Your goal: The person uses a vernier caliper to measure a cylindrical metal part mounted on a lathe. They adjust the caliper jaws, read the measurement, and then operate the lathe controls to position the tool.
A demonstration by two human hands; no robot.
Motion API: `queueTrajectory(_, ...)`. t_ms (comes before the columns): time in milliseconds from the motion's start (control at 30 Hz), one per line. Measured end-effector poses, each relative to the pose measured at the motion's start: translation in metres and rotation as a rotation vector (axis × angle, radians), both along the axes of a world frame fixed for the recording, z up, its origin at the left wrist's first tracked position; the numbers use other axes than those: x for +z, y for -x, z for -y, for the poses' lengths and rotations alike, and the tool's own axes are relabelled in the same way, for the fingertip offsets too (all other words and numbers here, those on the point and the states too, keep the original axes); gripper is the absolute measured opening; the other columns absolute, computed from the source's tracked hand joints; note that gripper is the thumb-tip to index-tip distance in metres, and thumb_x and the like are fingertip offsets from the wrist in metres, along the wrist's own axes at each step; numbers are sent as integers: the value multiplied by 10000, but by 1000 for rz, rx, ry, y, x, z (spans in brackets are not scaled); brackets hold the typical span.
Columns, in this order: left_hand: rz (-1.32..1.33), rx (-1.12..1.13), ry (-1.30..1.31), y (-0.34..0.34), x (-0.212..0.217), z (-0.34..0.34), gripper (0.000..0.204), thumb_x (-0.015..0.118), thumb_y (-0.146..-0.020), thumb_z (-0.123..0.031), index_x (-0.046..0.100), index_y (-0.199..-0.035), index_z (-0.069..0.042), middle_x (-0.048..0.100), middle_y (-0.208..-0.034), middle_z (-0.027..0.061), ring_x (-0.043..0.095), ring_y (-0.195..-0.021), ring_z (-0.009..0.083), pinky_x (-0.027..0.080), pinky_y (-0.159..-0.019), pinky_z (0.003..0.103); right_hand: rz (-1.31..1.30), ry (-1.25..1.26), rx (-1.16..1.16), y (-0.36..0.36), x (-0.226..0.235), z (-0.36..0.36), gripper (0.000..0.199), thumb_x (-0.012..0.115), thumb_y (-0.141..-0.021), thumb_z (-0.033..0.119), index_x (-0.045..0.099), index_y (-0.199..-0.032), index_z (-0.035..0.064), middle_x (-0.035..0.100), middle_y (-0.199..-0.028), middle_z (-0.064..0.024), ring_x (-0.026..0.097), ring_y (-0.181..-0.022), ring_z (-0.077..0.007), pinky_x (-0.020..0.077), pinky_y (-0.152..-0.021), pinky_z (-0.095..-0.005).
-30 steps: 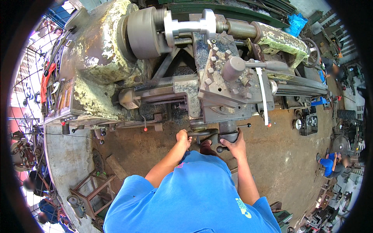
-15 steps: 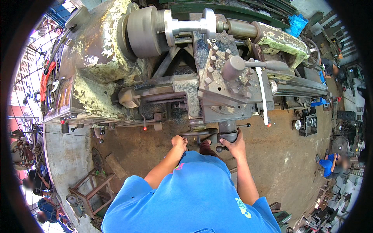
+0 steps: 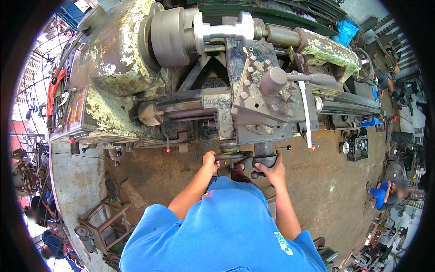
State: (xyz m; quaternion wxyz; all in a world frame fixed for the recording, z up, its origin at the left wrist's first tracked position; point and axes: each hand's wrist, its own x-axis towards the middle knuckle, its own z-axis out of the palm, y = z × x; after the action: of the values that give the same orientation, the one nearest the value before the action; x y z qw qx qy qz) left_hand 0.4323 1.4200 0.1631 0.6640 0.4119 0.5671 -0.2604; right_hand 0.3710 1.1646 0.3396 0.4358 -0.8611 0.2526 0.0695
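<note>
Lathe chuck [image 3: 170,36] far left, tailstock [image 3: 324,47] far right, tool post [image 3: 267,97] between (nearer), handwheel [image 3: 233,156] nearest, below it

Handwheel [image 3: 233,156] partly behind left hand [image 3: 210,161]

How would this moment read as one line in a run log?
left hand: grips dark round metal handwheel | right hand: on dark crank handle | machine: big worn green-grey lathe

L hand [image 3: 210,161] fingers curled, arm fwd | R hand [image 3: 273,171] fingers curled, arm fwd
</note>
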Motion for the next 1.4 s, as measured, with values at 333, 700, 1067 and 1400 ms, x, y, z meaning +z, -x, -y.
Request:
queueTrajectory(333, 16, 54, -154, -1, 24, 23, 124, 528, -906, -186, 566, -965, -83, 520, -795, 78, 465, -519, 165, 383, -419, 313, 1, -63, -33, -1, 2, -1, 1029, 898, -619, 388, 418, -1392, -90, 651, -1189, -298, 665, -1091, -394, 527, -915, -433)
queueTrajectory(700, 17, 117, -63, 5, 12, 10, 271, 526, -959, -297, 589, -1169, -138, 526, -808, 86, 471, -516, 175, 390, -418, 316, -9, -22, -15, -1, 3, -1, 1038, 897, -621, 403, 406, -1389, -94, 640, -1192, -319, 649, -1119, -414, 515, -939, -447)
queueTrajectory(1067, 31, 209, -64, 12, 14, 13, 343, 485, -1007, -379, 585, -1213, -125, 551, -748, 92, 497, -493, 187, 409, -426, 340, -12, -2, -4, 0, 0, 0, 1062, 890, -622, 426, 389, -1403, -88, 642, -1186, -317, 650, -1108, -424, 514, -935, -456)
queueTrajectory(1400, 118, 276, 39, 22, 14, 20, 394, 506, -1004, -479, 588, -1095, -104, 555, -706, 95, 537, -514, 199, 418, -426, 333, -36, 24, 12, -1, 5, -1, 1063, 887, -626, 423, 383, -1411, -88, 641, -1186, -320, 649, -1107, -428, 516, -928, -461)
